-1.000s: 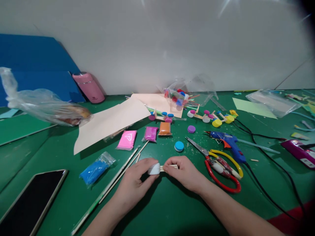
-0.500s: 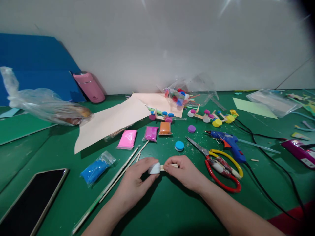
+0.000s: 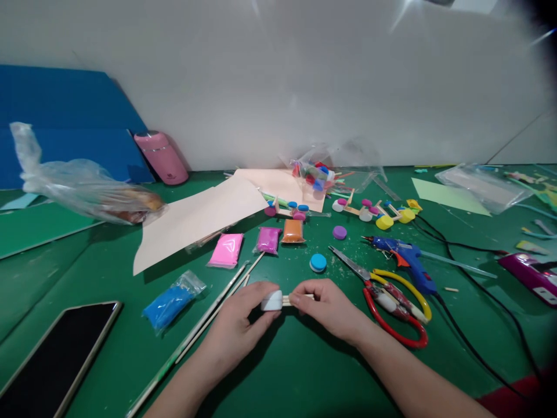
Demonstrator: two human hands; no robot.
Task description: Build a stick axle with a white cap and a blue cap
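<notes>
My left hand [image 3: 241, 313] is closed around a white bottle cap [image 3: 271, 301], pinched between thumb and fingers. My right hand [image 3: 326, 303] pinches a small bundle of short wooden sticks [image 3: 286, 301]. The sticks' left ends meet the cap's right side; whether they are attached to it cannot be made out. Just beyond my hands lies a blue cap [image 3: 318, 263], with a purple cap [image 3: 340, 233] farther back. Scissors [image 3: 385, 296] with red and yellow handles rest to the right of my right hand. Long thin sticks [image 3: 213, 316] lie beside my left hand.
A blue glue gun [image 3: 407, 255] with a black cord lies at the right. Small stick-and-cap models [image 3: 287, 210] stand at the back. Clay packets, such as the blue one [image 3: 169, 305], and a phone [image 3: 61, 354] are on the left. A pink flask [image 3: 163, 158] leans near the wall.
The camera view has shifted slightly, so the table things sit a little lower. Both hands keep nearly the same pose, still holding the cap and the sticks together.
</notes>
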